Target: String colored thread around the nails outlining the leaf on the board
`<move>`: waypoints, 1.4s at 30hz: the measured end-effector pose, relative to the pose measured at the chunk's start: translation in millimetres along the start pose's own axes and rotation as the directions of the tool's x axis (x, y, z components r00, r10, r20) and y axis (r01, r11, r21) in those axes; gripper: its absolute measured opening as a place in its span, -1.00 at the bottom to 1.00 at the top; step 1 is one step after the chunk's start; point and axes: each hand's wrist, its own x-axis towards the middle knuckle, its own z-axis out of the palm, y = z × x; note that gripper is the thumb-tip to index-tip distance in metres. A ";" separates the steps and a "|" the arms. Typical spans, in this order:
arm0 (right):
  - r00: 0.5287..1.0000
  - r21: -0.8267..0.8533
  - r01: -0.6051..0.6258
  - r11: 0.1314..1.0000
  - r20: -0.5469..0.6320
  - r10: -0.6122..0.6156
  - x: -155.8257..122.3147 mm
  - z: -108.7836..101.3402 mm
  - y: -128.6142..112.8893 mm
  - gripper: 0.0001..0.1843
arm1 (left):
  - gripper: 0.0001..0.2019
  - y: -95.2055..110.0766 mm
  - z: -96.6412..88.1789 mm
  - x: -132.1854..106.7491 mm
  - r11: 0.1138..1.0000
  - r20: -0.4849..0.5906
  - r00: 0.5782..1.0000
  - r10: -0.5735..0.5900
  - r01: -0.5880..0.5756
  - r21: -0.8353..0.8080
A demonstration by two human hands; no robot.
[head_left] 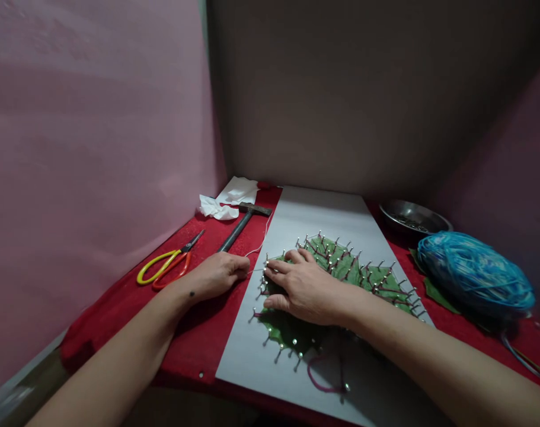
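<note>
My left hand [219,274] is closed, pinching a thin white thread [264,237] just left of the board. The thread stretches from its fingertips to a nail at the leaf's left edge, and another length trails up toward the hammer. Over the green leaf [278,326] lies my right hand [312,290], fingers spread, its fingertips beside the left-edge nails. Several silver nails [295,343] stand around the leaf and along its veins on a white board [323,207]. Maroon yarn [325,389] winds between inner nails and loops to one nail near the front. My right palm hides part of the leaf.
Scissors [167,264] with yellow and orange handles and a hammer [238,228] lie left on the red cloth [194,350]. Crumpled white tissue [219,209] sits behind. At right are a metal bowl [414,214] and a blue yarn ball [476,270] resting by leaves.
</note>
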 end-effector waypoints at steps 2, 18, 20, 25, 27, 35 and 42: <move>1.000 -0.004 -0.004 1.000 0.002 0.004 0.1 0.0 -0.9 -0.26 | -0.84 0.1 -0.8 -0.1 1.000 0.006 1.000 0.002 -0.002 -0.003; 0.999 -0.034 -0.034 0.999 -0.023 0.033 3.2 5.8 -6.9 -0.32 | -0.82 0.7 -2.2 -0.2 1.000 0.036 0.999 -0.023 0.023 0.011; 0.999 -0.031 -0.034 0.999 -0.011 0.034 3.6 5.9 -6.7 -0.30 | -0.82 1.6 -2.2 -0.1 1.000 0.038 0.999 -0.026 0.026 0.009; 0.999 -0.017 -0.043 0.999 0.019 0.043 5.6 0.1 -6.4 -0.29 | -0.81 1.6 -1.9 -0.4 1.000 0.031 0.999 -0.028 0.028 0.006; 0.999 -0.001 -0.043 0.999 0.022 0.043 6.2 -3.9 -5.9 -0.32 | -0.81 1.0 -1.9 -0.8 1.000 0.030 0.999 -0.023 0.023 0.002; 0.997 0.002 -0.062 0.998 0.036 0.062 6.9 -2.2 -3.2 -0.35 | -0.81 1.6 -2.0 -0.2 0.999 0.039 0.999 -0.034 0.033 0.014; 0.999 0.060 -0.031 0.998 -0.004 0.031 -5.9 -18.4 3.0 -0.38 | -0.82 4.4 -5.9 -0.7 0.999 0.064 0.997 -0.040 0.042 -0.030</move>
